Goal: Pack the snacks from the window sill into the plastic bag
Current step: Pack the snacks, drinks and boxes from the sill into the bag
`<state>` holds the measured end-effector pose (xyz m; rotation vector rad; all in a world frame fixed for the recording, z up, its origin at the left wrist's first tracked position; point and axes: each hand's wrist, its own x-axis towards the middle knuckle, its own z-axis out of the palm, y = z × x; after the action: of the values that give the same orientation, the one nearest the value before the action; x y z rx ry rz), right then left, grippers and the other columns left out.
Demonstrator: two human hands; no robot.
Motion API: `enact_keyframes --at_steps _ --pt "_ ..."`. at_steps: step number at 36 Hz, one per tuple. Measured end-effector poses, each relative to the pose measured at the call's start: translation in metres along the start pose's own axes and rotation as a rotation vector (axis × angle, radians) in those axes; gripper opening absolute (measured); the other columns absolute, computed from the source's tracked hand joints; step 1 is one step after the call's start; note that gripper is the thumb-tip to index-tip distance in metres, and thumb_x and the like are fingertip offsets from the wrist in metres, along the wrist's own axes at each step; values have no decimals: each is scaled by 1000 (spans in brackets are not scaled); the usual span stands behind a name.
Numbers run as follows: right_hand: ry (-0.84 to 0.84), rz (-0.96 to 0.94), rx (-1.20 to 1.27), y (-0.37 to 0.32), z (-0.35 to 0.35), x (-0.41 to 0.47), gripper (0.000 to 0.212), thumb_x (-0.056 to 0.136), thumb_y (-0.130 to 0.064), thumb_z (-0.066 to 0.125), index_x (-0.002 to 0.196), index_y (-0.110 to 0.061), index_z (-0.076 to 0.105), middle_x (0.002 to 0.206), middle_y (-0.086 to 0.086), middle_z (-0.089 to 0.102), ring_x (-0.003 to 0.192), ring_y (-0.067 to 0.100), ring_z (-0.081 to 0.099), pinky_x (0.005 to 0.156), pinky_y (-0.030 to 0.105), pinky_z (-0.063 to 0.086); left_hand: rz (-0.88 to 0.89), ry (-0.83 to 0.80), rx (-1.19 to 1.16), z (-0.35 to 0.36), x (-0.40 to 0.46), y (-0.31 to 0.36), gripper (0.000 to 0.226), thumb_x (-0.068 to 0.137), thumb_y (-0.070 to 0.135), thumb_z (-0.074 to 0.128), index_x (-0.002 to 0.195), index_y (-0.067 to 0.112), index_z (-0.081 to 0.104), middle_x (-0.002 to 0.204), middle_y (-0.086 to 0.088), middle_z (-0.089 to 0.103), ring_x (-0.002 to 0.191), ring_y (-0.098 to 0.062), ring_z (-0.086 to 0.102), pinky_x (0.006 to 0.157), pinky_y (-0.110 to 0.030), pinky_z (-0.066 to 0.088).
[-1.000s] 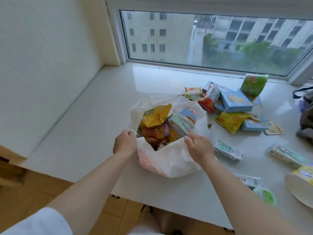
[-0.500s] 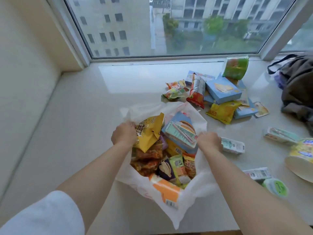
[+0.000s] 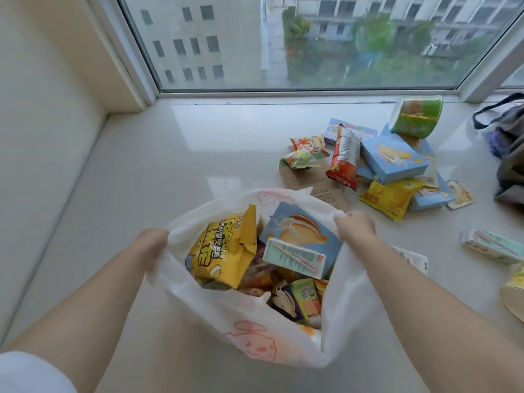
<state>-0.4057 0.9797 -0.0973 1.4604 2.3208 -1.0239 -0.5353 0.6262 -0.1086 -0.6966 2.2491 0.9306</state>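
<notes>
A white plastic bag [image 3: 255,336] with orange drawings stands open on the window sill. My left hand [image 3: 151,248] grips its left rim and my right hand [image 3: 355,228] grips its right rim, pulling the mouth wide. Inside lie a yellow popcorn packet [image 3: 224,251], a blue cake box [image 3: 300,228], a mint drink carton [image 3: 295,258] and several small packets. A pile of loose snacks lies beyond the bag on the right: a red packet [image 3: 343,157], a blue box [image 3: 394,158], a yellow packet [image 3: 388,197] and a green cup [image 3: 416,116].
A mint carton [image 3: 493,246] and a paper cup [image 3: 514,293] lie at the right edge. A dark backpack [image 3: 507,148] sits far right. The window [image 3: 312,41] closes off the back of the sill [image 3: 170,154], a wall its left side.
The view has come closer and tilted over the bag. Both hands have pulled the rim further apart, so the bag's mouth is wider and its contents show more.
</notes>
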Motion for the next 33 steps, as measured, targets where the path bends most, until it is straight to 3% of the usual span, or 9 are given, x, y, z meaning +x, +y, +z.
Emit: enact_keyframes --at_steps 5,10,15,18,21,24,27,30,33 --pt "4 -92 -398 -3 14 13 40 95 -18 32 127 -12 55 128 15 48 110 34 53 86 36 43 406 293 464 34 -9 43 44 93 28 42 136 20 45 139 -11 43 127 -33 40 100 -45 37" --pt "-175 -126 -568 2 13 30 23 89 -16 41 101 -10 61 100 11 59 85 26 54 69 29 41 817 94 789 99 -25 93 46 98 50 27 143 38 33 151 6 32 140 -19 23 109 -48 21" --pt "-545 -182 -820 7 21 51 19 88 -19 49 93 -6 62 87 6 51 66 17 48 57 24 39 708 -186 982 139 -9 114 45 100 47 20 131 35 50 140 0 46 130 -26 38 103 -47 35" --pt "-615 -114 -625 -8 6 73 15 81 -25 59 87 -12 65 89 5 62 69 16 57 52 23 45 583 -192 914 150 -2 145 64 96 59 12 126 25 57 130 -7 56 121 -28 47 101 -43 38" --pt "-518 -33 -232 -31 -12 105 28 80 -29 58 100 -12 67 100 3 68 79 18 64 61 25 49 664 -118 857 169 -2 185 54 97 55 19 112 24 61 122 -6 60 111 -26 52 86 -35 42" --pt "-151 -145 -179 -51 -25 143 33 85 -35 53 108 -16 66 111 5 65 93 25 60 72 28 46 757 -63 784 193 1 225 35 93 41 41 121 28 59 122 -2 59 110 -23 53 86 -33 46" --pt "84 -168 -92 -65 -29 179 47 88 -35 52 129 -12 49 128 11 49 116 30 49 89 35 43 921 -18 896 218 16 253 53 86 38 56 137 32 42 139 0 44 127 -23 40 95 -39 42" --pt "162 -119 -102 -77 -25 208 64 87 -41 55 137 -7 36 133 15 38 124 34 40 97 44 40 1044 -28 1146 239 40 268 79 81 41 65 146 39 20 156 2 15 143 -25 14 110 -48 29" --pt "102 -22 -71 -82 -15 233 79 83 -48 58 143 -9 24 139 16 32 128 33 35 99 44 37 1046 -111 1201 254 63 274 80 83 26 64 146 42 17 158 3 7 142 -26 14 106 -47 35"
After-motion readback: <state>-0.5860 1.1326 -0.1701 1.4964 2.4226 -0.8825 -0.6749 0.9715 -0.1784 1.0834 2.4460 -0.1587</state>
